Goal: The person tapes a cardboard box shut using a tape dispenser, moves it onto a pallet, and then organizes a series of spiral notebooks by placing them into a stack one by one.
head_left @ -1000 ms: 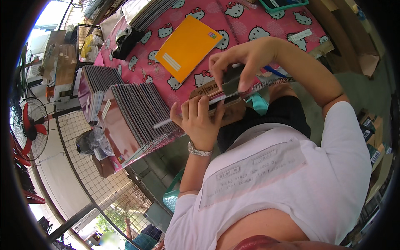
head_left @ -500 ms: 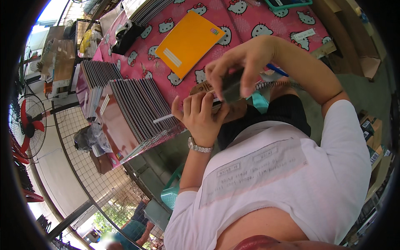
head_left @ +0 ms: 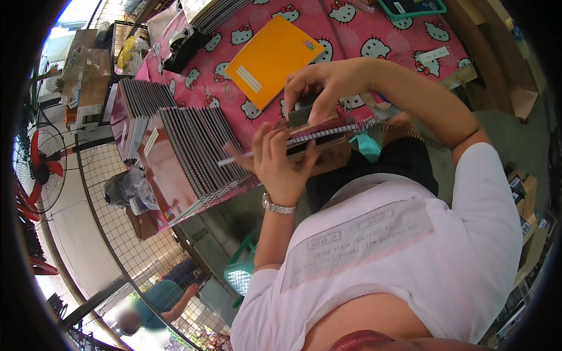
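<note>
A notebook with a row of coil along its spine (head_left: 332, 132) is held edge-on over my lap, and a loose length of dark spiral coil (head_left: 430, 139) trails from its right end. My left hand (head_left: 278, 157), wearing a metal-band watch, grips the notebook near its left end, fingers on the far side and thumb on the near side. A thin white strip (head_left: 234, 159) sticks out left past those fingers. Just above the spine, my right hand (head_left: 319, 88) is closed on a small dark block (head_left: 299, 116), whose kind I cannot make out.
A yellow notebook (head_left: 274, 61) lies on the pink patterned table cover (head_left: 351, 29). Stacks of coil-bound notebooks (head_left: 196, 152) stand at the left, below a black tape dispenser (head_left: 186, 50). A teal tray (head_left: 413, 9) sits far right. A red-bladed fan (head_left: 41, 169) and another person (head_left: 161, 301) are at left.
My right hand has shifted down and slightly left with the dark block. The coiled spine shows more fully now, and my left fingers have spread somewhat. The view has shifted slightly.
</note>
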`<state>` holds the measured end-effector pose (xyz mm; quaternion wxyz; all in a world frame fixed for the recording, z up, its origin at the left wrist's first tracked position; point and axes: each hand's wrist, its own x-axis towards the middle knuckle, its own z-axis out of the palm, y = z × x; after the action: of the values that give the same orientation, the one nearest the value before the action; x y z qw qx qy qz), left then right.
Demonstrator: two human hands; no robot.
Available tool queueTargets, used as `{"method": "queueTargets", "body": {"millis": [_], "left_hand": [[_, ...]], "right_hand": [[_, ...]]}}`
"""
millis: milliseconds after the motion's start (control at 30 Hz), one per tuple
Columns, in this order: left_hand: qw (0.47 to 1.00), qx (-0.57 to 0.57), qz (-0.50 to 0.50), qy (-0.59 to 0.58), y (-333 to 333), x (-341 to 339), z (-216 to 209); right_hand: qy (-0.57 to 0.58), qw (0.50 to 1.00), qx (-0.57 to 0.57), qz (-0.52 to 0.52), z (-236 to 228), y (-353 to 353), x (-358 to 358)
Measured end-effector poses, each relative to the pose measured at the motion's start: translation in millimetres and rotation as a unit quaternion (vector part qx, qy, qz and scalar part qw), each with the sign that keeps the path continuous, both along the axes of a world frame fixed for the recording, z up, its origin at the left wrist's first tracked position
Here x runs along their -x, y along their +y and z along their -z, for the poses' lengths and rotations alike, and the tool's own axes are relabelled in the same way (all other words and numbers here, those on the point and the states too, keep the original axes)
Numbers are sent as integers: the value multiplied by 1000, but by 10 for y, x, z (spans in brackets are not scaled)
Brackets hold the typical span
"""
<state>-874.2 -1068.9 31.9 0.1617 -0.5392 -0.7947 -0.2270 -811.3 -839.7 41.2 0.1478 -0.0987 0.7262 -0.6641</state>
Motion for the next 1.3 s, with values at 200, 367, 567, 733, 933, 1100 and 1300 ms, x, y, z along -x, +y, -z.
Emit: {"method": "queueTargets", "body": {"millis": [200, 367, 567, 733, 933, 1100, 1300], "left_hand": [[995, -16, -94, -22, -239, 203, 142], [996, -51, -77, -16, -186, 229, 166], [997, -66, -17, -45, -2, 62, 133], [996, -55, -14, -64, 6, 41, 67], [997, -44, -12, -59, -45, 21, 48], [998, -30, -13, -55, -109, 11, 68], [998, -17, -14, -59, -138, 2, 28]], "right_hand": [[-32, 994, 25, 102, 155, -138, -14], [-14, 991, 130, 5, 30, -137, -53], [35, 999, 33, 16, 144, -24, -127], [132, 942, 288, -112, 113, -58, -176], [62, 980, 168, -84, 74, -24, -47], [96, 961, 214, -149, 93, -74, 66], [55, 973, 167, -150, 6, -35, 117]]}}
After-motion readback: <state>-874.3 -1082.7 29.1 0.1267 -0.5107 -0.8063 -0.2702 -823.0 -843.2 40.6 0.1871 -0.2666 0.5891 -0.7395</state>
